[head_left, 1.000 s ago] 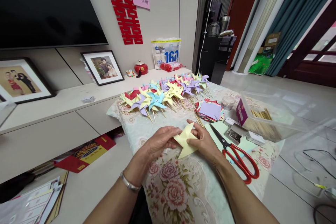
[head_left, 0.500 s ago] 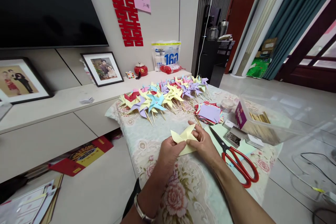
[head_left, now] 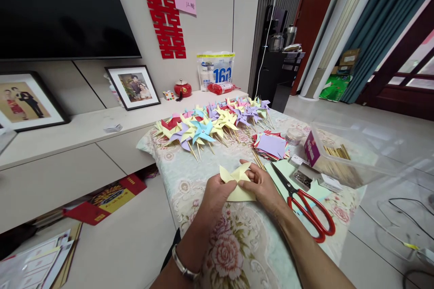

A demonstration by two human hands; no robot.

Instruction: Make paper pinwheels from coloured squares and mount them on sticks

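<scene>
A pale yellow paper pinwheel (head_left: 241, 195) is held between both hands over the near part of the table, two of its corners pointing up and a flat part toward me. My left hand (head_left: 219, 193) pinches its left side, thumb near the centre. From the right, my right hand (head_left: 262, 184) grips it, its thumb almost meeting the left one at the middle. Red-handled scissors (head_left: 303, 203) lie beside my right forearm on pale green paper sheets (head_left: 281, 172). A stack of cut paper squares (head_left: 270, 145) lies beyond my right hand.
Finished pinwheels on sticks (head_left: 202, 132) cover the table's far side. At the right are a clear plastic box (head_left: 366, 162) with wooden sticks (head_left: 341, 159), a small box of metal fasteners (head_left: 303, 178) and a round tub (head_left: 294, 135). A floral cloth (head_left: 190, 171) covers the table.
The paper has tilted slightly and more of its flat near part shows below my thumbs. Both hands keep their pinch, and the view has shifted a little.
</scene>
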